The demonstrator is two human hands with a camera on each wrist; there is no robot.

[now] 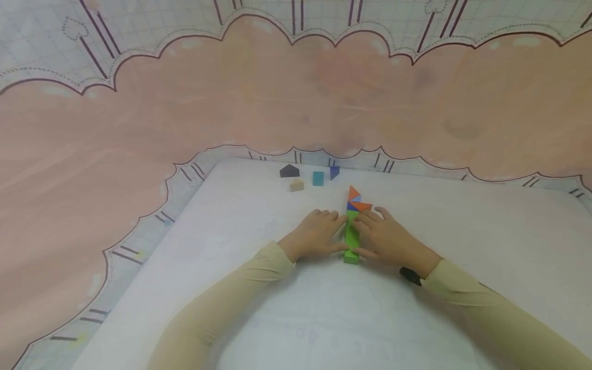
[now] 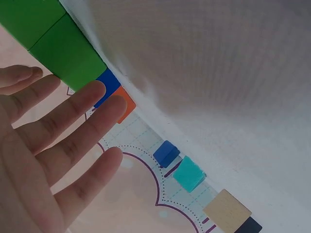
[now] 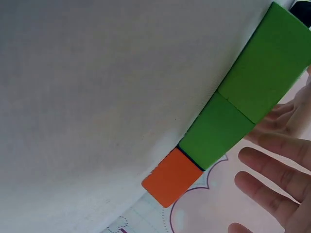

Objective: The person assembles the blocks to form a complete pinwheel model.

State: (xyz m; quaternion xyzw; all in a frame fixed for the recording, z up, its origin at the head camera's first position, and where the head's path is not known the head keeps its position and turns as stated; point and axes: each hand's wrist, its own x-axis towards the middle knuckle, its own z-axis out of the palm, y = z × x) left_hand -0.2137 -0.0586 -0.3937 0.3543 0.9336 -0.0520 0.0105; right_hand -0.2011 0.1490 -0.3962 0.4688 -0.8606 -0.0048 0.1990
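Note:
Two green blocks [image 1: 352, 234] lie end to end in a line pointing away from me. Beyond them, the line continues with a blue block [image 1: 350, 206], two orange triangular blocks [image 1: 353, 193] and a small light-blue piece. On the left side, my left hand [image 1: 319, 234] has its fingertips and thumb right at the green edge; the left wrist view shows these fingers extended. My right hand [image 1: 388, 239] flanks the line from the right, fingers spread and loosely straight. In the right wrist view, an orange face [image 3: 172, 177] sits at the end of the green blocks.
Behind the line, to the left, stand a dark house-shaped block [image 1: 289, 171], a beige block [image 1: 296, 185], a teal block [image 1: 318, 178] and a blue block [image 1: 334, 172]. The white table [image 1: 277, 318] ends at a patterned cloth [image 1: 296, 92] at the back.

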